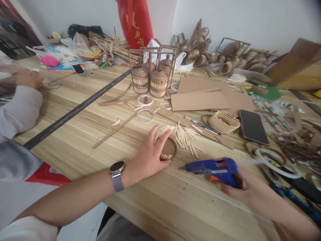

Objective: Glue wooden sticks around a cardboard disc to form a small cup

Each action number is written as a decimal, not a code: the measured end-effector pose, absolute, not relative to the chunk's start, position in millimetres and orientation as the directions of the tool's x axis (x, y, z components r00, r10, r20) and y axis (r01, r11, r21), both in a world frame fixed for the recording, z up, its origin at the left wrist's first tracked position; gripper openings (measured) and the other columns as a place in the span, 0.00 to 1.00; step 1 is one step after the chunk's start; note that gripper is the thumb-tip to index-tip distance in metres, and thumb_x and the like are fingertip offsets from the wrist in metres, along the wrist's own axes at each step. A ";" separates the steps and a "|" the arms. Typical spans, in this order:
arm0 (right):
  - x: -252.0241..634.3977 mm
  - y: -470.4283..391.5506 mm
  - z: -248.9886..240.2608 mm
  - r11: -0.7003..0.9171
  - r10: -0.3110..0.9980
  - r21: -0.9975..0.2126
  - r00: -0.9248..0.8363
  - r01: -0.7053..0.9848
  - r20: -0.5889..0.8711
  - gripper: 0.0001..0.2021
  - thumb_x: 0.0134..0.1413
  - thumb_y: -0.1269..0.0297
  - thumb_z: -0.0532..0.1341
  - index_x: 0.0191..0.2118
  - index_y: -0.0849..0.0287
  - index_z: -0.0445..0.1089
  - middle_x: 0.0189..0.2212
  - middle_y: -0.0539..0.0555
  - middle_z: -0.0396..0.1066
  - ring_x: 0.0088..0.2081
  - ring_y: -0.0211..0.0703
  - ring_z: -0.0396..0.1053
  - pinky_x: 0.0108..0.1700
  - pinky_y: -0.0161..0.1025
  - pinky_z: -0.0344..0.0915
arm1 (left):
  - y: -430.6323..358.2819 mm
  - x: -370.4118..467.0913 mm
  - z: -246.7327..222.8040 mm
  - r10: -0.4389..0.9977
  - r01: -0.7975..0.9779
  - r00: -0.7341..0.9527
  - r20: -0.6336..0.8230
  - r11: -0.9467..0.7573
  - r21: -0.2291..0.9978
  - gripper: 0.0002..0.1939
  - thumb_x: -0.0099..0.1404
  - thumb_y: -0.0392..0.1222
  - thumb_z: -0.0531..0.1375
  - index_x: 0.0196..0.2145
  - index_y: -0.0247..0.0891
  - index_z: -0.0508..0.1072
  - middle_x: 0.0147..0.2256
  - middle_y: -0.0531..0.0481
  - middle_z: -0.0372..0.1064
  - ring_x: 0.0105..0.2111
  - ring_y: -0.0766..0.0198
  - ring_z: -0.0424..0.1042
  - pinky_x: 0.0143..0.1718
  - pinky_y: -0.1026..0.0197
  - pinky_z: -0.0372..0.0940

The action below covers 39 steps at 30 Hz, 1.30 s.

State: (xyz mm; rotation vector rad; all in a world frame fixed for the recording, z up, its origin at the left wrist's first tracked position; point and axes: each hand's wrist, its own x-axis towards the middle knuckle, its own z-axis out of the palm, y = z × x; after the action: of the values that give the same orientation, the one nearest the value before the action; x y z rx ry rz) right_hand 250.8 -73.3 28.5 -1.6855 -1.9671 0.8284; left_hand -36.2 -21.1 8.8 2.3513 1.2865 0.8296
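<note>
My left hand (147,155), with a watch on its wrist, curls around a small round brown base (168,148) on the table. Short pale sticks stand along part of the base's rim, and my fingers rest at its left side and edges. In my right hand (240,187) is a blue glue gun (213,169), held just above the table with its nozzle pointing left toward the base. Loose pale sticks (184,137) lie in a pile behind and right of the base. A white ring (145,115) lies farther back.
Behind stand lidded stick baskets (159,83) in frames. Cardboard sheets (200,97), an oval stick ring (224,122), a phone (253,126) and scissors (296,197) lie to the right. Another person's arm (22,100) rests at the left, near a long dark strip (82,106).
</note>
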 end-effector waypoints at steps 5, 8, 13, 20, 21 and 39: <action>242.6 -76.2 23.8 -0.010 0.965 -0.756 -0.192 0.654 -0.178 0.14 0.46 0.50 0.63 0.35 0.52 0.72 0.32 0.55 0.77 0.34 0.50 0.75 0.36 0.43 0.74 | -21.4 -36.5 8.8 0.843 0.660 0.423 0.331 -0.538 0.525 0.48 0.53 0.35 0.67 0.64 0.43 0.44 0.63 0.36 0.35 0.64 0.41 0.45 0.59 0.42 0.56; 228.9 -73.2 25.3 0.146 0.948 -0.707 -0.301 0.691 -0.098 0.12 0.50 0.51 0.60 0.29 0.54 0.71 0.29 0.54 0.75 0.31 0.48 0.74 0.35 0.43 0.73 | -21.3 -36.6 9.4 0.839 0.663 0.430 0.333 -0.544 0.515 0.47 0.54 0.36 0.66 0.64 0.42 0.44 0.63 0.35 0.36 0.64 0.43 0.44 0.60 0.44 0.56; 214.1 -74.4 21.9 0.182 0.966 -0.656 -0.258 0.733 -0.021 0.11 0.50 0.53 0.59 0.31 0.54 0.72 0.30 0.56 0.77 0.35 0.51 0.75 0.36 0.43 0.74 | -21.1 -36.6 9.7 0.841 0.648 0.427 0.334 -0.541 0.536 0.47 0.54 0.35 0.66 0.64 0.44 0.44 0.63 0.36 0.36 0.64 0.42 0.44 0.61 0.41 0.53; 213.2 -79.9 8.3 0.149 0.987 -0.602 -0.156 0.784 0.041 0.16 0.49 0.50 0.59 0.36 0.57 0.73 0.37 0.59 0.78 0.38 0.55 0.76 0.40 0.47 0.74 | -20.9 -36.2 9.5 0.842 0.634 0.426 0.330 -0.538 0.555 0.47 0.54 0.35 0.66 0.64 0.46 0.43 0.63 0.37 0.36 0.64 0.41 0.45 0.60 0.39 0.54; 213.2 -79.9 6.8 0.152 0.986 -0.599 -0.159 0.787 0.041 0.16 0.49 0.49 0.59 0.36 0.57 0.73 0.36 0.59 0.78 0.38 0.55 0.76 0.40 0.47 0.74 | -20.9 -36.2 9.6 0.841 0.635 0.427 0.332 -0.540 0.553 0.47 0.54 0.35 0.66 0.64 0.46 0.43 0.63 0.37 0.37 0.64 0.41 0.45 0.60 0.39 0.53; 204.7 -80.1 4.8 0.212 0.967 -0.591 -0.255 0.778 0.010 0.13 0.58 0.52 0.53 0.30 0.54 0.65 0.25 0.53 0.70 0.29 0.45 0.70 0.32 0.40 0.67 | -20.9 -36.4 9.8 0.832 0.650 0.440 0.338 -0.554 0.519 0.45 0.55 0.36 0.65 0.64 0.41 0.45 0.63 0.35 0.37 0.64 0.44 0.44 0.61 0.43 0.53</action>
State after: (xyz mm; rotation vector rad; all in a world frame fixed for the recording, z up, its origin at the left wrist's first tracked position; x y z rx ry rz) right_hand 204.7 -80.1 4.8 -1.6232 -2.1149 0.6823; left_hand -36.4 -20.9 9.8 2.3838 1.2717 0.8213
